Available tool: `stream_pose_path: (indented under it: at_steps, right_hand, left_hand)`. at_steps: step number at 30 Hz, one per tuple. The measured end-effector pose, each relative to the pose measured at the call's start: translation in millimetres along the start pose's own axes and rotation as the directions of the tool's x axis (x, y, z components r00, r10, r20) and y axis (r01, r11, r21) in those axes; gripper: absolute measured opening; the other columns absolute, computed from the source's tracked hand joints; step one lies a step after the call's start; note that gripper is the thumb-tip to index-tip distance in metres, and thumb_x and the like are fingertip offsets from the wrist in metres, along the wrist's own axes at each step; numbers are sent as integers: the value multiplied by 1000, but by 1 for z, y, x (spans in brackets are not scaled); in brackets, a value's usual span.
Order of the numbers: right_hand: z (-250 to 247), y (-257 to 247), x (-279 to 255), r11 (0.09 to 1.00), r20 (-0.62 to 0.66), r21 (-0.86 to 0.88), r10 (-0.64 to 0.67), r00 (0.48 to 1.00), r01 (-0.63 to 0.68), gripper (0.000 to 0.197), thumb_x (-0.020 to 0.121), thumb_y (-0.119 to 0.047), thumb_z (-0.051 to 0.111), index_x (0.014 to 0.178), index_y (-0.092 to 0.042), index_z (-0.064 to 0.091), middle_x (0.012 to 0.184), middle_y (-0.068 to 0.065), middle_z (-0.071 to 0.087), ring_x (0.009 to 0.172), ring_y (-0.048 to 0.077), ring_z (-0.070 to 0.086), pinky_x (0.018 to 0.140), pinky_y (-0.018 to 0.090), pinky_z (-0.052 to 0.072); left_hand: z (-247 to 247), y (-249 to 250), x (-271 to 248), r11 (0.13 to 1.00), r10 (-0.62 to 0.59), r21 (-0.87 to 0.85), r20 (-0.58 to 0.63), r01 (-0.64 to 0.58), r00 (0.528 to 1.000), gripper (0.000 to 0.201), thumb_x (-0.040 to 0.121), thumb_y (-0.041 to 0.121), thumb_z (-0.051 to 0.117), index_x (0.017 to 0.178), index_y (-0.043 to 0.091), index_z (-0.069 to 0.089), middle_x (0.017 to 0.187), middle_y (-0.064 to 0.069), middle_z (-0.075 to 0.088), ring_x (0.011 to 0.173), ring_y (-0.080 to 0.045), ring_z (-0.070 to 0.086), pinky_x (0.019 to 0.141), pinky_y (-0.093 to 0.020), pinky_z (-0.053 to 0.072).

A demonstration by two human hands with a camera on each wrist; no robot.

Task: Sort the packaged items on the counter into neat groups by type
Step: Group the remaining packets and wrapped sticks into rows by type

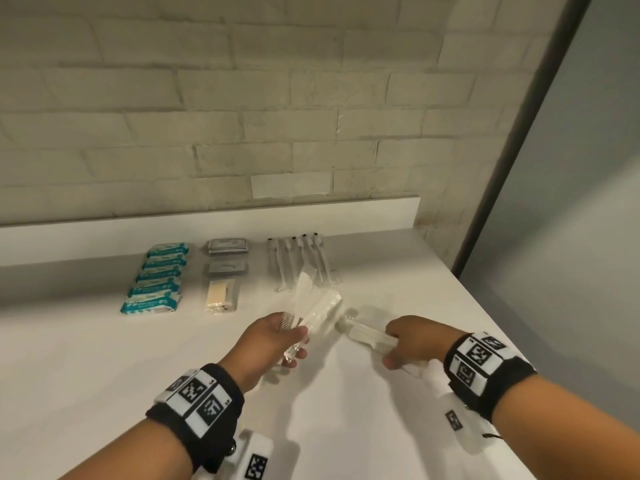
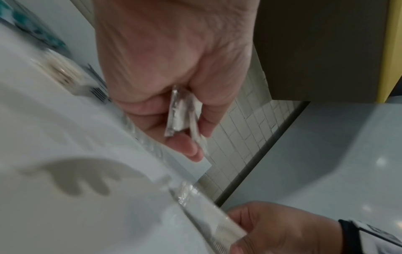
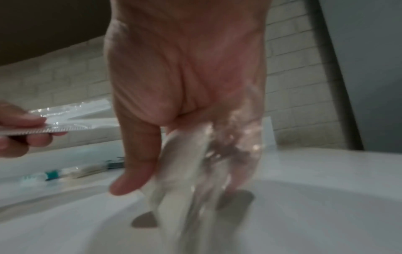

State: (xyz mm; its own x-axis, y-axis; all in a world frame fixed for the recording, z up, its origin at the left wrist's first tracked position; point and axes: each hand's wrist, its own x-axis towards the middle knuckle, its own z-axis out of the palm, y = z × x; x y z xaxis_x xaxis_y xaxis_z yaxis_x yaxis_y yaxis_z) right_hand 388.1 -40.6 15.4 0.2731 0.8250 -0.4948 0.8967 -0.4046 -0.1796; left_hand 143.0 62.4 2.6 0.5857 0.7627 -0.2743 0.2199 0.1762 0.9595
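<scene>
The clear packet [image 3: 191,171] gripped by the right hand [image 3: 185,77] is smeared by motion blur, its contents unreadable. Print on the teal packs [image 1: 156,277] and grey sachets [image 1: 228,250] is too small to be read.

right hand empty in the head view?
No. The right hand grips a clear-wrapped packet above the counter.

Brick wall [image 1: 242,126] (pale), dark post [image 1: 519,140].
</scene>
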Motion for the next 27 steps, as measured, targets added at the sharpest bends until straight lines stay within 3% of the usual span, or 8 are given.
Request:
stream_pose_path:
  at_steps: [3, 7, 11, 15, 18, 21, 24, 27]
  right_hand:
    - [-13, 30, -4, 982, -149, 188, 12, 989, 16, 51, 81, -41, 70, 126, -24, 51, 120, -2, 52, 100, 14, 57, 83, 26, 49]
    - [-45, 53, -7, 818, -394, 507, -61, 917, 273, 58, 88, -34, 66, 139, -34, 39, 124, -9, 48, 106, 10, 51, 79, 20, 43]
    - [-64, 79, -2, 939, -249, 221, -205, 946, 262, 26, 87, -25, 67, 113, -24, 65, 104, -7, 61, 97, 10, 58, 77, 19, 42]
    - [-73, 122, 6, 978, -233, 131, -128, 964, 162, 3, 88, -26, 64, 90, -23, 65, 86, -11, 58, 80, 9, 55, 63, 19, 40]
    - [-75, 141, 15, 992, -191, 111, -31, 981, 53, 7, 87, -23, 63, 94, -23, 64, 88, -9, 57, 80, 11, 55, 60, 20, 42]
    - [-73, 140, 24, 961, -140, 276, 19, 990, 20, 19, 87, -16, 64, 105, -11, 65, 88, 1, 61, 73, 19, 61, 61, 27, 52]
    - [-70, 135, 39, 809, -64, 587, 80, 995, -27, 20, 85, -11, 68, 103, -8, 60, 66, 11, 65, 56, 26, 62, 66, 39, 57]
    - [-66, 130, 58, 876, -89, 482, 78, 993, -25, 31, 85, -20, 65, 115, -20, 57, 96, 12, 71, 82, 26, 67, 83, 39, 56]
  left_hand:
    - [32, 10, 15, 1000, 17, -25, 38, -16, 999, 13, 86, 12, 70, 97, 6, 65, 80, -5, 68, 69, -23, 66, 59, -32, 45]
    - [88, 27, 34, 998, 59, -17, 139, -57, 989, 9, 85, 8, 70, 93, 8, 65, 73, -6, 67, 63, -22, 63, 53, -28, 46]
    - [135, 34, 50, 994, 91, 37, 174, -99, 980, 19, 87, 15, 69, 104, 8, 63, 81, -8, 67, 65, -22, 66, 55, -28, 50]
    - [161, 38, 62, 982, 131, 142, -45, -124, 990, 13, 100, 26, 46, 102, 14, 51, 86, -11, 69, 59, -19, 66, 49, -28, 50]
    - [162, 33, 72, 928, 192, 348, -141, -133, 971, 10, 98, 24, 44, 90, 24, 51, 84, 1, 71, 73, -18, 65, 68, -35, 51]
    - [164, 38, 84, 828, 284, 527, -97, -193, 954, 18, 93, 26, 56, 76, 32, 54, 81, 11, 61, 78, -10, 57, 72, -26, 41]
    - [166, 48, 103, 821, 305, 520, -52, -235, 951, 14, 90, 15, 62, 89, 27, 69, 114, 11, 64, 108, -3, 56, 95, -20, 37]
    - [149, 46, 121, 719, 265, 674, -41, -169, 963, 33, 91, 4, 50, 101, 25, 73, 134, 9, 56, 126, -6, 49, 109, -18, 30]
